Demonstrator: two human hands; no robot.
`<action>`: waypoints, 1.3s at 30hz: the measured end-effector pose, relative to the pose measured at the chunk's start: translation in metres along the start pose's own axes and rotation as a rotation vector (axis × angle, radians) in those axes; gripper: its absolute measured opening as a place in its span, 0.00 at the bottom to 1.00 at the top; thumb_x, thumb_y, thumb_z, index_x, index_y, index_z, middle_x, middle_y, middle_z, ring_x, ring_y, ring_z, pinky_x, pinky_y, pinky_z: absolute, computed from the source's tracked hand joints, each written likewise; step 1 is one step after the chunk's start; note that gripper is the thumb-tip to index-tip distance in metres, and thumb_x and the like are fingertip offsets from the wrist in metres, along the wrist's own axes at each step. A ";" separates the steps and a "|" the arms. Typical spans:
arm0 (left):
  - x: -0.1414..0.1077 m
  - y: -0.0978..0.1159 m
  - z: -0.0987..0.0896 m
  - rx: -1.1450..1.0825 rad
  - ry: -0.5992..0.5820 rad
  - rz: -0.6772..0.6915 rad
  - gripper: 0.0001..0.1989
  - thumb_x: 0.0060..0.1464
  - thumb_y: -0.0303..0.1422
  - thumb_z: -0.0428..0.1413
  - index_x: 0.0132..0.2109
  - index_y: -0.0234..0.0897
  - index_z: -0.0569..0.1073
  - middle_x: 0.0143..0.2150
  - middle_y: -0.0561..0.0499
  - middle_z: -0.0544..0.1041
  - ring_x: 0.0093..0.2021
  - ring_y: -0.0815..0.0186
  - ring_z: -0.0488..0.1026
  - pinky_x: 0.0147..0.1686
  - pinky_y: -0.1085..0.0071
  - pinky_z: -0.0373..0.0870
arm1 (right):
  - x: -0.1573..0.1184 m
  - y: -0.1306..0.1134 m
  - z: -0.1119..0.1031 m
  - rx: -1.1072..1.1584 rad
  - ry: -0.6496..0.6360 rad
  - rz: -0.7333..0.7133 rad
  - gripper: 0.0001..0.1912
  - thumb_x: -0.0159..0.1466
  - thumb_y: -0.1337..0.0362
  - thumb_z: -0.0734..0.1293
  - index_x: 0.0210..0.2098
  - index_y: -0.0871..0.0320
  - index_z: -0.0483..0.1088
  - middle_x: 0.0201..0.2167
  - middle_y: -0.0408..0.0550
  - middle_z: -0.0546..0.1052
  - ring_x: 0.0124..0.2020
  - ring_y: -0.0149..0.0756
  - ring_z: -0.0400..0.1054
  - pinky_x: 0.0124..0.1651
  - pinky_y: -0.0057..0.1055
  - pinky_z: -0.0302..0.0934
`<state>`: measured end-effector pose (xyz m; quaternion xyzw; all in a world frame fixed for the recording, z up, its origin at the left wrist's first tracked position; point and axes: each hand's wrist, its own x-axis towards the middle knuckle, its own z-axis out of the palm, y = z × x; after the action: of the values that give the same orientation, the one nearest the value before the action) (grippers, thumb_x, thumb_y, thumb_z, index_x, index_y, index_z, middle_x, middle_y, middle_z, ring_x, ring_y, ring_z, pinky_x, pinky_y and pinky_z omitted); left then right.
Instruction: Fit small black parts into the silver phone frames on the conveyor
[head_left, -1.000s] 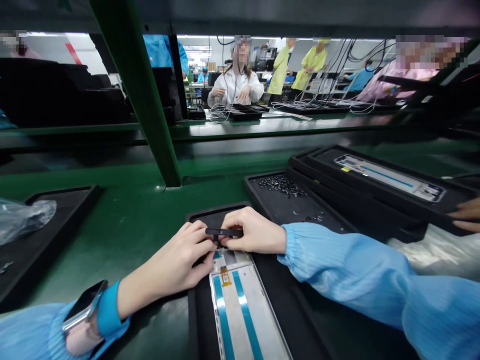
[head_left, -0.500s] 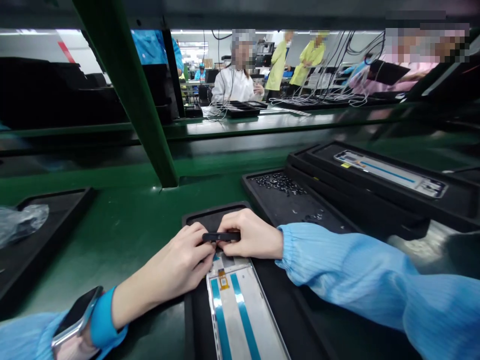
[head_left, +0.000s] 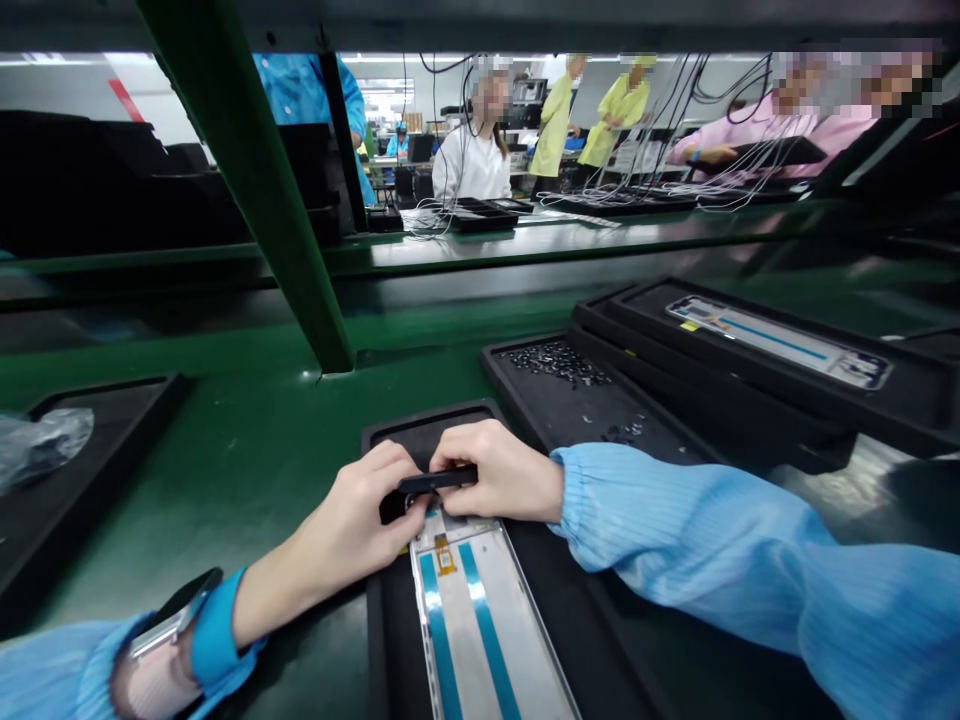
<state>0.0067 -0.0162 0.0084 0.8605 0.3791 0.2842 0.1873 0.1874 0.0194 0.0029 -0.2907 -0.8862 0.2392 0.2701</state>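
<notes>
A phone frame [head_left: 491,610] with two blue strips and a small orange flex cable [head_left: 445,556] lies in a black tray [head_left: 397,640]. Over its far end both my hands meet. My right hand [head_left: 495,470] is closed round a short black bar [head_left: 439,480], which tilts slightly down to the left. Curled in a pinch, my left hand [head_left: 375,505] has its thumb low at the frame's upper left corner and its fingers by the bar's left end. What sits between those left fingertips is mostly hidden.
A black tray of small dark parts [head_left: 559,363] lies beyond my right hand. Farther right, stacked black trays [head_left: 720,370] carry another phone frame [head_left: 780,340]. At the left is a tray with a clear plastic bag [head_left: 56,445]. A green post [head_left: 285,220] rises behind; people work beyond.
My left wrist has rolled, so the watch now shows edge-on, and a gap has opened between left thumb and fingers. The bar's left end has dipped. My right hand has barely moved.
</notes>
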 end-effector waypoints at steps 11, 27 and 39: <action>-0.003 -0.003 0.003 -0.062 0.059 -0.047 0.07 0.46 0.21 0.51 0.30 0.33 0.72 0.29 0.50 0.72 0.30 0.69 0.69 0.29 0.75 0.64 | -0.001 -0.002 -0.003 0.027 -0.001 -0.015 0.05 0.47 0.76 0.68 0.25 0.64 0.72 0.22 0.44 0.73 0.24 0.27 0.64 0.28 0.22 0.56; 0.000 -0.005 0.002 -0.045 0.136 -0.118 0.07 0.52 0.24 0.48 0.29 0.32 0.70 0.27 0.50 0.72 0.28 0.70 0.68 0.28 0.75 0.64 | -0.002 -0.007 -0.001 0.042 0.000 0.026 0.06 0.45 0.78 0.68 0.23 0.64 0.71 0.20 0.41 0.69 0.22 0.25 0.60 0.27 0.21 0.54; 0.000 -0.005 0.002 -0.067 0.113 -0.110 0.07 0.52 0.23 0.49 0.30 0.33 0.71 0.28 0.51 0.72 0.29 0.70 0.68 0.29 0.75 0.63 | -0.004 -0.020 0.000 -0.196 -0.100 0.033 0.04 0.51 0.74 0.68 0.26 0.64 0.68 0.26 0.45 0.69 0.25 0.29 0.62 0.29 0.24 0.56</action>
<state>0.0054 -0.0132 0.0038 0.8140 0.4262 0.3343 0.2098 0.1827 0.0027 0.0134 -0.3181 -0.9128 0.1698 0.1918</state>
